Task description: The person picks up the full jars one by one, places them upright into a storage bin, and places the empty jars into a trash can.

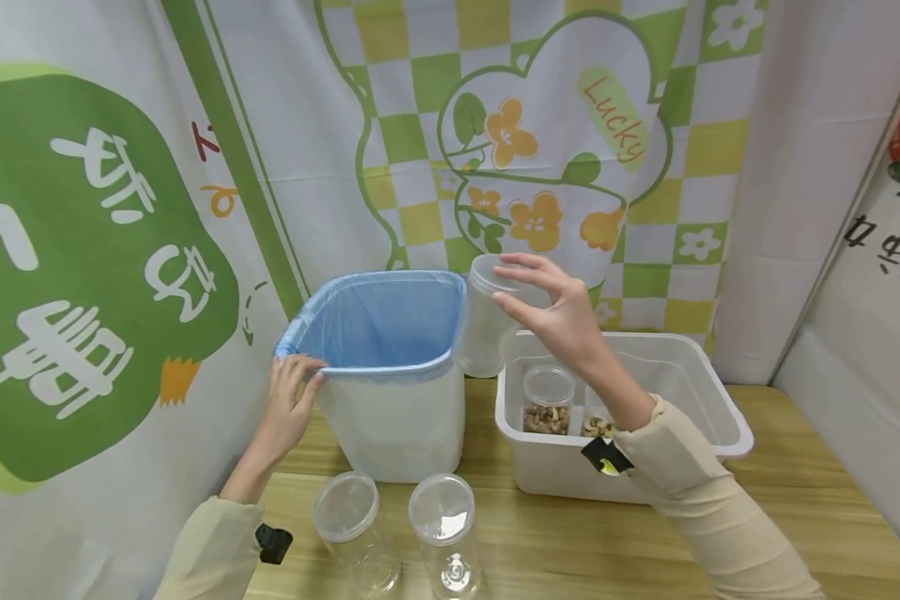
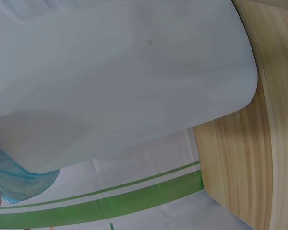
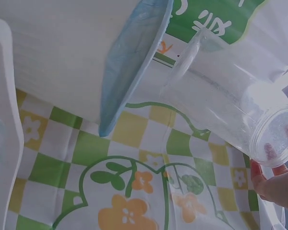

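By its lid end, my right hand (image 1: 558, 312) holds a clear plastic jar (image 1: 483, 325) in the air, between the bin and the white tub. The right wrist view shows the fingers around the lid of this jar (image 3: 221, 91), which looks empty. My left hand (image 1: 288, 404) grips the left front rim of a white trash bin (image 1: 393, 425), fingers over the edge. A blue liner bag (image 1: 390, 312) covers the bin's inside and folds over its rim. In the left wrist view the bin's wall (image 2: 134, 81) fills most of the picture; the hand is nearly out of sight.
Two empty lidded clear jars, a left one (image 1: 348, 517) and a right one (image 1: 444, 521), stand at the table's front. A white tub (image 1: 570, 467) holds a jar of nuts (image 1: 547, 404) and another jar (image 1: 597, 421), partly behind my right arm. Printed curtains (image 1: 292, 167) surround the table.
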`<state>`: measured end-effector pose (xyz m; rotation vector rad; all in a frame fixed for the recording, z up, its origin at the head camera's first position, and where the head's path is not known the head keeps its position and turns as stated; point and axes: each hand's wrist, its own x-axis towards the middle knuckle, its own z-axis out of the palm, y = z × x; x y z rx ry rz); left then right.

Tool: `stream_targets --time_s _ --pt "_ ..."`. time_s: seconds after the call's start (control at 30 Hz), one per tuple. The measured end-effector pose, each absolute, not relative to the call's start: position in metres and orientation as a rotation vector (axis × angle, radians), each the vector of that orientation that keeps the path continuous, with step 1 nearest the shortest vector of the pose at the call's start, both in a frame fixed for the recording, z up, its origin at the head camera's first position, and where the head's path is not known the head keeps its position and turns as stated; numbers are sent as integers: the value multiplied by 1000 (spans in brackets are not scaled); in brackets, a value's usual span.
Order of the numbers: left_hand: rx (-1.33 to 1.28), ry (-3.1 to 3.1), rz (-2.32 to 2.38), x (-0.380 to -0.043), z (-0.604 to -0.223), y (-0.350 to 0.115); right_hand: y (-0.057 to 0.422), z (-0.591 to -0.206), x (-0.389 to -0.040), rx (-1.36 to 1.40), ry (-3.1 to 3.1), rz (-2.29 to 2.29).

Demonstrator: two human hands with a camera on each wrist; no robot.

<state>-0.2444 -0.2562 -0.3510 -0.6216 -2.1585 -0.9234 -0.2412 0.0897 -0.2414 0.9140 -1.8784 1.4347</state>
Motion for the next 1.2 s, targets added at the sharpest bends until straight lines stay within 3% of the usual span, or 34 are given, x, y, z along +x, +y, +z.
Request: stream_targets --time_s 0.4,0.83,1.2 --pt "-627 -2141 -918 -246 -351 -256 47 -226 -257 850 -1893 1514" --pt "-616 -2139 -919 -245 -351 -256 11 -243 -275 754 -1941 1526" --pt "-632 -2112 -925 -244 -350 -254 9 -263 -277 792 -2195 1511"
